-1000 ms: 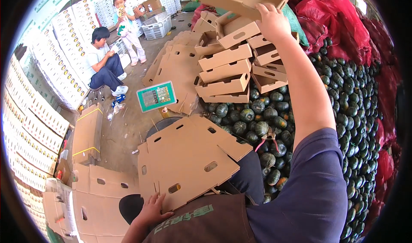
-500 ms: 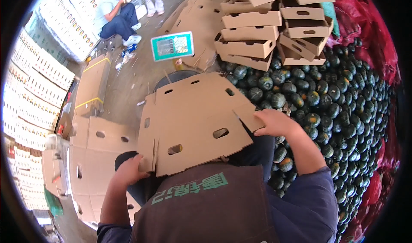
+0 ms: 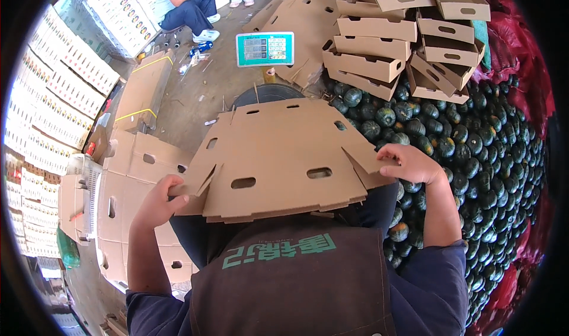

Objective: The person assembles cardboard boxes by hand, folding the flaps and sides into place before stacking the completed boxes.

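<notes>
A flat brown cardboard box blank (image 3: 284, 158) with oval hand holes lies across my lap, and its near edge shows more than one layer. At its near left corner my left hand (image 3: 159, 202) pinches a cut flap between thumb and fingers. On the opposite side my right hand (image 3: 412, 163) grips the right corner flap, which bends up from the sheet along its slit. Beyond the blank's far edge, part of a dark round tub (image 3: 267, 93) shows; the blank hides the rest.
Dark green squashes (image 3: 450, 152) are heaped on my right. Open cardboard trays (image 3: 376, 51) stand stacked at the far right. Flattened cardboard (image 3: 148, 199) and a strapped bundle (image 3: 142, 93) lie left. A teal-framed display (image 3: 265, 49) stands ahead. A person (image 3: 189, 7) sits at the far left.
The blank now lies more level and square to me. My left hand has risen with the left flap, and the right flap has lifted in my right hand. The view has shifted.
</notes>
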`<state>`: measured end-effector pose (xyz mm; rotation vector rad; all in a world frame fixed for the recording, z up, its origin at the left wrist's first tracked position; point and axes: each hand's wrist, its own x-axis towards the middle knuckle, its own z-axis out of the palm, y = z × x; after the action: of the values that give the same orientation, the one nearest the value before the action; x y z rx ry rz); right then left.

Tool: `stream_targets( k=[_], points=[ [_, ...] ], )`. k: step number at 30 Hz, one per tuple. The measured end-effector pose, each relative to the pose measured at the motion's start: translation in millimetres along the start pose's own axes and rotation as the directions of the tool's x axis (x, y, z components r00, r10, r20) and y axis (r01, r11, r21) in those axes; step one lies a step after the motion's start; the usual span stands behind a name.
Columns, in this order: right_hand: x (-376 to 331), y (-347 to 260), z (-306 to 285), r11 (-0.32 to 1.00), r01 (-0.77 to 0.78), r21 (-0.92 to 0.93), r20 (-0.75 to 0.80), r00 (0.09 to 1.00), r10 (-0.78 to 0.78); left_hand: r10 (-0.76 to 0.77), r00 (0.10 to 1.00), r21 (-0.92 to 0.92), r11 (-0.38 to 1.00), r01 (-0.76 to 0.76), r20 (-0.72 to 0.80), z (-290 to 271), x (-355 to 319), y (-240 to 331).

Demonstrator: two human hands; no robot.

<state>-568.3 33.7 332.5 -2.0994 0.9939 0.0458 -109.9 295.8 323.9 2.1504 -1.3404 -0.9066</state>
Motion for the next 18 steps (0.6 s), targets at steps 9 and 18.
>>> stream_targets(
  k=[9, 18],
  points=[
    [-9.6, 14.7, -24.6, 0.748, 0.588, 0.307, -0.605, 0.727, -0.324, 0.22, 0.705, -0.242, 0.836, -0.493, -0.675, -34.4, -11.9, -30.3],
    [39.6, -29.8, 56.6, 0.892, 0.332, -0.306, -0.539, 0.712, -0.45, 0.558, 0.798, 0.431, 0.792, -0.431, -0.228, 28.8, 24.7, 17.0]
  ],
)
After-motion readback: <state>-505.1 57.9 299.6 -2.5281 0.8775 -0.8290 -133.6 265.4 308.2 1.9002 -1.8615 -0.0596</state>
